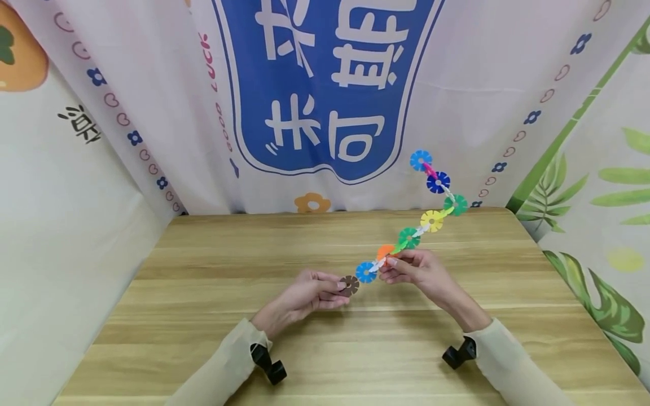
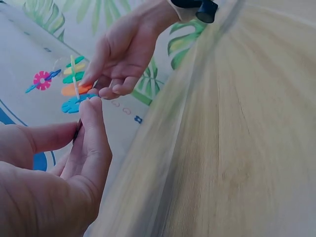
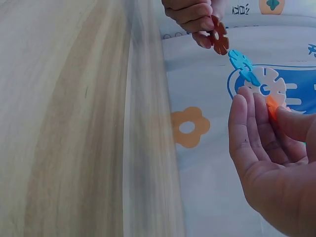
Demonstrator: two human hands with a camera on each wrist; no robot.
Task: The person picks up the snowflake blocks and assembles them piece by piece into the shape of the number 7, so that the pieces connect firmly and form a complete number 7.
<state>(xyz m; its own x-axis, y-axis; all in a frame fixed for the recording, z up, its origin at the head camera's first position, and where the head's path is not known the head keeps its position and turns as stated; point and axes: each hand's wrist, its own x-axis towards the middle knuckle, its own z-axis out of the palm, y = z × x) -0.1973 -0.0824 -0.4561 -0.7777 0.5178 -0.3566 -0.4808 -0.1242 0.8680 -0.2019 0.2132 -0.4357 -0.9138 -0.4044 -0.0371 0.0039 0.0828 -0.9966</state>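
A brown notched disc (image 1: 350,286) is pinched between the thumb and fingers of my left hand (image 1: 310,298). My right hand (image 1: 424,276) pinches an orange disc (image 1: 385,252) near the lower end of a chain of interlocked notched plastic discs. Below the orange one, a white disc (image 3: 269,88) joins it to a blue disc (image 1: 366,272), which ends the chain close beside the brown disc. From my right hand the chain slants up and to the right through green, yellow (image 1: 432,221) and dark blue (image 1: 438,182) discs to a light blue disc (image 1: 421,160) at the top.
Both hands are above a wood-grain table (image 1: 203,338). Behind the table hangs a white printed curtain (image 1: 457,101) with a blue panel, and leaf-patterned cloth (image 1: 609,225) hangs on the right. Each sleeved wrist carries a black mount (image 1: 269,363).
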